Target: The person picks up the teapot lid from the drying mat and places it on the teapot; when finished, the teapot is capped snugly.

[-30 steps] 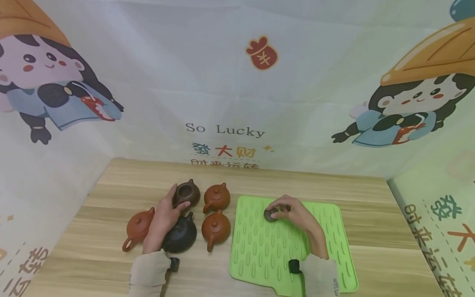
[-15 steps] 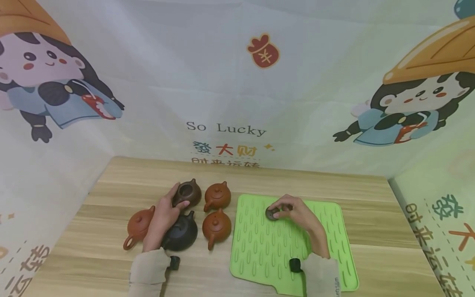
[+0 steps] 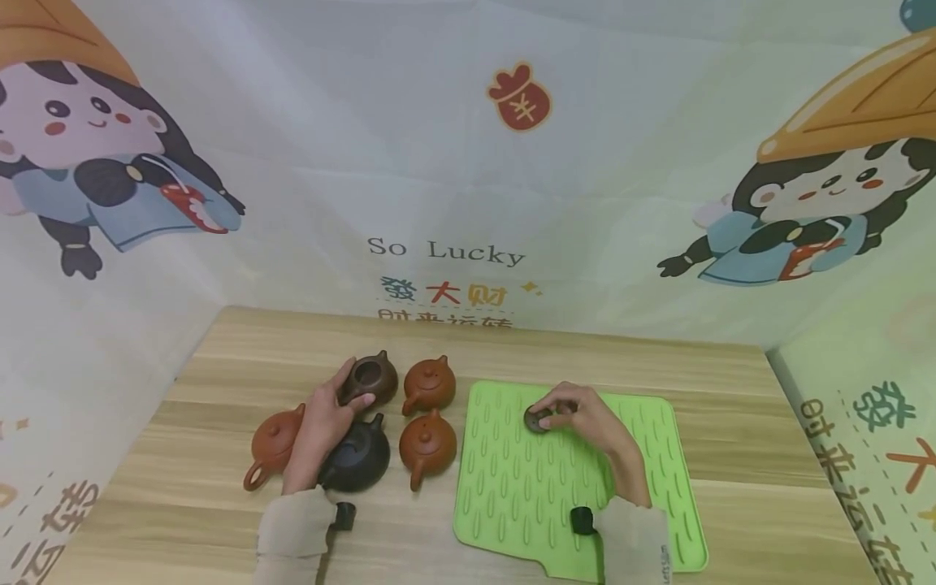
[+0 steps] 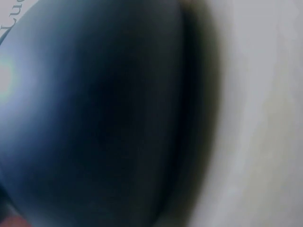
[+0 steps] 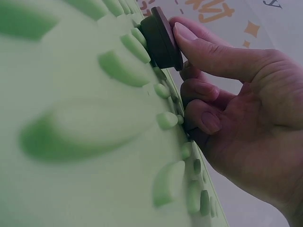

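In the head view my left hand (image 3: pixel 325 418) grips a small dark brown teapot (image 3: pixel 385 380) from its near left side, thumb and fingers spread around the body. This teapot's top is uncovered, showing a round opening. Just below it sits a black teapot (image 3: pixel 367 459), partly behind my left wrist; its blurred dark body (image 4: pixel 104 113) fills most of the left wrist view. My right hand (image 3: pixel 588 418) pinches a dark round teapot lid (image 5: pixel 161 40) between thumb and fingers. The lid stands at the ridges of the green mat (image 3: pixel 512 512), its knob hidden by the fingers.
Two orange-red clay teapots, a far one (image 3: pixel 431 383) and a near one (image 3: pixel 427 447), stand between the left hand and the mat. Another red teapot (image 3: pixel 276 439) sits left of my left wrist. A printed cloth backdrop (image 3: pixel 585 268) closes the table's back and sides.
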A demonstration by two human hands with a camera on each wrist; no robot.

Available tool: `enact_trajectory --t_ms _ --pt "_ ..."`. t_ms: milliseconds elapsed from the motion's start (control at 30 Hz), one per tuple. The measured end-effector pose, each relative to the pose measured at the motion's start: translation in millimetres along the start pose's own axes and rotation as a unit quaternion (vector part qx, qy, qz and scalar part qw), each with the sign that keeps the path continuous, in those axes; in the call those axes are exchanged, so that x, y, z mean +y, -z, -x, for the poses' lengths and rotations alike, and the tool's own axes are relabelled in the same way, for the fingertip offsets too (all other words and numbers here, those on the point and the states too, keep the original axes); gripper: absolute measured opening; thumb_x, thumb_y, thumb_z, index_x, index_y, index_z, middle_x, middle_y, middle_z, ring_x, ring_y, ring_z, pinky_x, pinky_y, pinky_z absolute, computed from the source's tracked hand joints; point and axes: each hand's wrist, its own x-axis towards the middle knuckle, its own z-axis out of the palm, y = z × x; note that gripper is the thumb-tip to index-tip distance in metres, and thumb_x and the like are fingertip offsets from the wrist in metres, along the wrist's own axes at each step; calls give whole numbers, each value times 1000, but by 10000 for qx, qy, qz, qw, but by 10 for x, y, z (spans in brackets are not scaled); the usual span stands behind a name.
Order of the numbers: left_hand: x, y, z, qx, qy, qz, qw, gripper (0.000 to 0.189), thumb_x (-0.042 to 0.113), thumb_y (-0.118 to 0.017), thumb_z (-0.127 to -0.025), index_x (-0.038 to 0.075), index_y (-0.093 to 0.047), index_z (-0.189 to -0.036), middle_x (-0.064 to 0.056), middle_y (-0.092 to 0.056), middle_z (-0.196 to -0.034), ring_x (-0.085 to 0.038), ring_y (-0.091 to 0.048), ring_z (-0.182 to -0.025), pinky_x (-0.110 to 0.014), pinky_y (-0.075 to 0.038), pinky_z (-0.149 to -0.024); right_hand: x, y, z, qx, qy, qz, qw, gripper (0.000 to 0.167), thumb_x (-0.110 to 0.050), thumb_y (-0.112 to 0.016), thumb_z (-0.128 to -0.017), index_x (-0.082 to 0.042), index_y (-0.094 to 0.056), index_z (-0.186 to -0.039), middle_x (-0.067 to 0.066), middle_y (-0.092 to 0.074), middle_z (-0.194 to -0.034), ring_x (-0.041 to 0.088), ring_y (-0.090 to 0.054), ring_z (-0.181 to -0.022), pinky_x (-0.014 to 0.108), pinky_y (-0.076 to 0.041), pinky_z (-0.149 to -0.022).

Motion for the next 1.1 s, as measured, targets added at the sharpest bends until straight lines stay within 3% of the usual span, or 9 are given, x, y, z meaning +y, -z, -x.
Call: enact_trajectory --t_ms 167,267,400,567,733,800,867,1033,1100 --pt "37 23 30 -57 13 58 10000 75 12 -77 -104 -3 -39 -167 -39 -44 -161 -57 -43 -152 -68 -39 -123 -25 1 -13 42 -16 -3 10000 17 6 -80 -91 8 -81 -108 17 -68 -99 15 -48 -85 26 -41 -79" --pt "-14 -7 8 112 -60 -9 9999 76 18 -80 -102 0 -43 -166 -41 -48 -158 -60 -47 -147 -67 -43 -119 -39 -1 -19 123 -32 19 9999 17 6 -81 -91 7 -81 -108 14 -68 -98 15 -50 -87 26 -43 -80" --pt "-12 -5 2 108 22 -24 9999 75 21 -80 -103 2 -44 -166 -40 -48 -158 -59 -47 -147 -67 -43 -119 -83 -33 -36 144 45 27 9999 17 5 -81 -91 7 -82 -108 12 -67 -97 14 -51 -86 25 -44 -80" --pt "82 31 35 -9 156 -71 9999 74 16 -77 -104 -2 -41 -166 -39 -45 -160 -58 -45 -150 -68 -41 -121 -187 -171 -99 53 214 7 9998 15 3 -82 -92 6 -82 -107 13 -68 -96 12 -51 -85 24 -44 -79" --pt "62 22 22 -3 168 -88 9998 74 15 -76 -105 -2 -40 -167 -39 -45 -161 -57 -44 -151 -68 -40 -122 -316 -373 -193 28 330 -79 9994 16 2 -83 -91 5 -82 -106 13 -69 -98 13 -53 -88 25 -45 -83" --pt "37 9 8 53 73 -64 9999 75 16 -77 -104 -1 -41 -167 -39 -46 -160 -58 -45 -150 -68 -41 -121 -353 -439 -231 34 343 -120 9993 16 1 -83 -90 4 -81 -106 13 -69 -98 14 -53 -88 25 -44 -83" --pt "-67 -45 -37 295 -78 -92 9995 75 22 -81 -101 3 -47 -165 -39 -51 -156 -58 -50 -146 -64 -47 -116 -380 -490 -261 47 356 -149 9992 15 2 -83 -90 5 -81 -105 14 -68 -96 14 -52 -87 25 -44 -82" --pt "-301 -137 -156 445 -166 -75 9988 77 28 -86 -98 10 -51 -164 -36 -55 -155 -56 -53 -144 -63 -49 -113 -424 -549 -299 63 400 -139 9991 15 2 -84 -90 5 -81 -105 15 -68 -96 15 -53 -87 26 -44 -82" --pt "-322 -134 -174 277 -123 -57 9995 78 25 -84 -99 8 -48 -166 -36 -52 -158 -57 -50 -147 -67 -45 -116 -446 -557 -311 70 413 -118 9991 15 1 -84 -90 4 -81 -105 16 -67 -95 15 -53 -87 27 -44 -82"
